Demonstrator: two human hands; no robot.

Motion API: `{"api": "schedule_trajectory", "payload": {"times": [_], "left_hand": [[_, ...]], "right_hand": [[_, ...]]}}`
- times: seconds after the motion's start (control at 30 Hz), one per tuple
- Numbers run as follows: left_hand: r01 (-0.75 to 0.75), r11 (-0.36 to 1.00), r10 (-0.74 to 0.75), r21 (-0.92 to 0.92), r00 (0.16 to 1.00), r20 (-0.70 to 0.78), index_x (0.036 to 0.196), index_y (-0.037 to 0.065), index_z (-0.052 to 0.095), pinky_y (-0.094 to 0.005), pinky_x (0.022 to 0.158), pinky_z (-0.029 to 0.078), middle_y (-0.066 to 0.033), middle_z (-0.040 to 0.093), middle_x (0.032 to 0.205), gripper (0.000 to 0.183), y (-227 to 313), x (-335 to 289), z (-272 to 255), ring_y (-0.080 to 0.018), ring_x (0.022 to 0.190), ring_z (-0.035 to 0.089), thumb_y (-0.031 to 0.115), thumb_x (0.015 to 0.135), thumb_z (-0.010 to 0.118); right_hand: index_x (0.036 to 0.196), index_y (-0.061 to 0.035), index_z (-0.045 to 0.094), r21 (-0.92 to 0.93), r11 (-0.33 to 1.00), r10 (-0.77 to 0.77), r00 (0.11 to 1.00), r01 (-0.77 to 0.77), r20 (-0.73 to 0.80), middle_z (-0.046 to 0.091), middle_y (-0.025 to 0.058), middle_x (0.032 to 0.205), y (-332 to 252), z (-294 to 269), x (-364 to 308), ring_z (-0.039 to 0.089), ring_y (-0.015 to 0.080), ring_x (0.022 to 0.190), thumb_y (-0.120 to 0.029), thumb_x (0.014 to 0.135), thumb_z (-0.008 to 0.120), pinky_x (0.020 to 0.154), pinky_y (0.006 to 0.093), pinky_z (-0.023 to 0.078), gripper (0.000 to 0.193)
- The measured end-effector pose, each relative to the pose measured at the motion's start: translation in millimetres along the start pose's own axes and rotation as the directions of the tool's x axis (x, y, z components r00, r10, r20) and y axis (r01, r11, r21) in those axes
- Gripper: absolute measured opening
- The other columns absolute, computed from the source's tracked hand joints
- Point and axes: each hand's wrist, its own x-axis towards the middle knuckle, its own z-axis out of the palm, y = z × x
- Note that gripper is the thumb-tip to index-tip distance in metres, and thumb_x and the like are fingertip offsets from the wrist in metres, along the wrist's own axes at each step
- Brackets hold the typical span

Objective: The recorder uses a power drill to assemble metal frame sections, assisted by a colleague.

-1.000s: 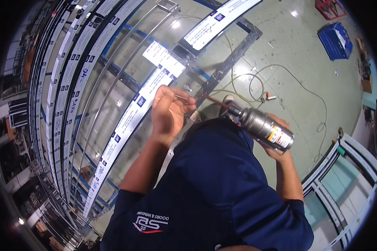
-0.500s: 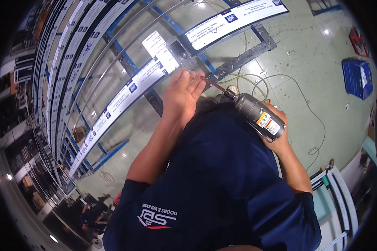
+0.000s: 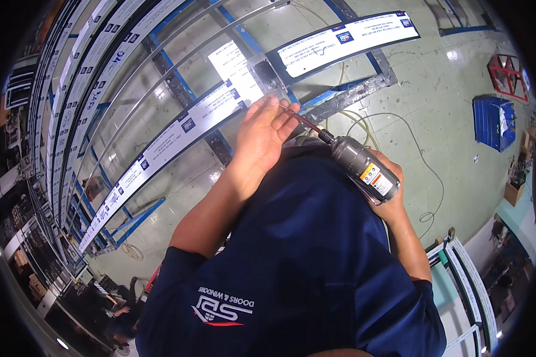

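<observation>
The right hand (image 3: 393,206) is wrapped around a dark grey power tool (image 3: 358,159), in front of the dark blue shirt (image 3: 292,238). Its long thin bit (image 3: 309,123) points up and left, and the tip is right at the left hand's fingertips. The left hand (image 3: 259,140) has its thumb and fingers bent in there, but I cannot tell if they pinch anything. The left arm slants up to the right; the right arm leans in to the left.
</observation>
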Motion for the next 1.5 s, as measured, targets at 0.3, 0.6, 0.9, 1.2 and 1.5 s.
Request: {"api": "schedule_trajectory", "payload": {"times": [0.3, 0.6, 0.9, 1.2, 1.5], "left_hand": [[0.055, 0.997, -0.060, 0.060, 0.995, 0.075, 0.132, 0.009, 0.053, -0.0397, 0.091, 0.061, -0.0092, 0.067, 0.114, 0.026, 18, 16, -20, -0.0275, 0.113, 0.071, 0.013, 0.108, 0.062], [0.144, 0.989, -0.145, 0.022, 0.987, 0.072, 0.132, 0.003, 0.059, -0.0375, 0.097, 0.060, -0.0072, 0.067, 0.116, 0.029, 32, 46, -21, -0.0244, 0.114, 0.070, 0.018, 0.108, 0.064], [0.277, 0.960, -0.277, -0.045, 0.961, 0.018, 0.128, -0.001, 0.060, -0.0265, 0.074, 0.066, -0.0091, 0.071, 0.108, 0.030, 58, 89, -43, -0.0199, 0.094, 0.075, 0.021, 0.108, 0.063], [0.444, 0.896, -0.443, -0.007, 0.894, 0.068, 0.130, -0.001, 0.061, -0.0314, 0.077, 0.066, -0.0088, 0.074, 0.107, 0.030, 78, 110, -56, -0.0184, 0.092, 0.075, 0.022, 0.111, 0.057], [0.454, 0.891, -0.453, 0.024, 0.891, -0.023, 0.127, 0.000, 0.062, -0.0317, 0.080, 0.064, -0.0085, 0.074, 0.106, 0.028, 89, 116, -45, -0.0173, 0.090, 0.074, 0.022, 0.110, 0.058]], "right_hand": [[0.121, 0.0020, 0.071, 0.081, 0.992, 0.098, 0.995, -0.095, -0.024, 0.077, 0.0144, 0.112, -9, 24, 2, 0.076, 0.0229, 0.098, -0.004, 0.080, 0.085, 0.090, 0.0320, 0.057, 0.043], [0.130, -0.0026, 0.070, -0.056, 0.998, 0.016, 0.988, -0.007, 0.156, 0.074, 0.0155, 0.127, -32, 26, 41, 0.072, 0.0352, 0.107, -0.018, 0.077, 0.085, 0.094, 0.0442, 0.055, 0.056], [0.128, -0.0018, 0.066, -0.293, 0.946, 0.181, 0.974, -0.135, 0.134, 0.073, 0.0197, 0.120, -93, 69, 80, 0.070, 0.0412, 0.107, -0.011, 0.078, 0.083, 0.090, 0.0478, 0.058, 0.053], [0.131, -0.0013, 0.062, -0.454, 0.887, 0.170, 0.975, -0.090, 0.140, 0.067, 0.0162, 0.098, -117, 83, 106, 0.068, 0.0355, 0.093, -0.009, 0.072, 0.080, 0.083, 0.0452, 0.055, 0.062], [0.127, 0.0007, 0.062, -0.485, 0.868, 0.195, 0.970, -0.102, 0.145, 0.067, 0.0162, 0.094, -122, 86, 124, 0.069, 0.0354, 0.091, -0.006, 0.077, 0.073, 0.083, 0.0448, 0.055, 0.052]]}}
